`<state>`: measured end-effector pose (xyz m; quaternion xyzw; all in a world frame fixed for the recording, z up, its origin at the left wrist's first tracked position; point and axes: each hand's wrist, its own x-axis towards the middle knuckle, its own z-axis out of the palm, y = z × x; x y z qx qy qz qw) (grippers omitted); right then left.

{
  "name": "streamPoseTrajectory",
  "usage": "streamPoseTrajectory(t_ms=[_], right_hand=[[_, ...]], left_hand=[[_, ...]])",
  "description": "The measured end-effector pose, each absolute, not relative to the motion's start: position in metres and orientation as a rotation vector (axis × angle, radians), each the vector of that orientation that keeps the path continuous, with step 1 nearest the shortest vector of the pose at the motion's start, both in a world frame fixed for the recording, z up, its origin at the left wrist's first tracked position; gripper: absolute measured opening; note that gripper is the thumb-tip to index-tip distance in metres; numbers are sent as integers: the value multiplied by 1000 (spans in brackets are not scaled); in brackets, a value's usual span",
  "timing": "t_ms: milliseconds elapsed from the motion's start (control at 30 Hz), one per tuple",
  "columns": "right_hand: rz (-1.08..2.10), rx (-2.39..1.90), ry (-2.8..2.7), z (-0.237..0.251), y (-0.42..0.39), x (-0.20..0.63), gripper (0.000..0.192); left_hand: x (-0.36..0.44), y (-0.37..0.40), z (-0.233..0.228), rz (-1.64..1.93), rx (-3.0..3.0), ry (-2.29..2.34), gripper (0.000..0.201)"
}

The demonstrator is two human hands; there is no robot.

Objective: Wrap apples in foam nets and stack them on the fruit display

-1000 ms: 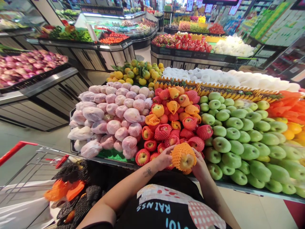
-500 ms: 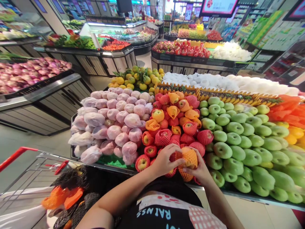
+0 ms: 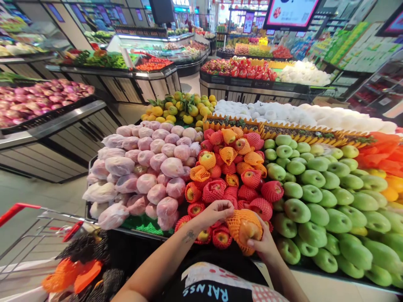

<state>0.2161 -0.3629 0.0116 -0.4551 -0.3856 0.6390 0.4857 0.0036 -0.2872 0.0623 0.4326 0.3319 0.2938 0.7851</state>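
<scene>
Supermarket display [image 3: 147, 225] ahead; right hand [image 3: 266, 244] clasps a fruit [image 3: 251, 230], probably firm yet bruisable, best cupped underneath; left hand [image 3: 216, 213] pinches its orange foam net [image 3: 234, 220]

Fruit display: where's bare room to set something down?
A small patch of green matting lies bare between the bagged pink fruit and the display's front edge. Crowded: the netted fruit around the left hand, and the green apples beside the right hand.

Netted fruit [image 3: 242, 227] partly hides right hand [image 3: 268, 244]; cart [image 3: 19, 208] cropped left; screen text [image 3: 292, 16] seems illegible.
</scene>
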Motion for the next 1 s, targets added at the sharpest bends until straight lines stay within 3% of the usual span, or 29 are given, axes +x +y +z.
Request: streamPoseTrajectory(t_ms=[233, 367, 500, 567, 800, 1000], right_hand=[[1789, -962, -885, 28, -360, 199, 90], [1851, -1120, -407, 12, -363, 198, 60], [1751, -1179, -198, -2, -365, 204, 49], [1702, -1173, -162, -5, -365, 207, 48], [1629, -1259, 7, -6, -350, 221, 40], [1794, -1150, -345, 8, -337, 217, 56]], left_hand=[[-8, -284, 40, 609, 974, 660, 59], [-7, -291, 30, 884, 1167, 850, 53], [-6, -298, 35, 869, 1702, 688, 98], [0, -296, 36, 783, 1896, 623, 105], [27, -279, 19, 696, 2310, 552, 81], [22, -262, 34, 682, 2371, 689, 59]])
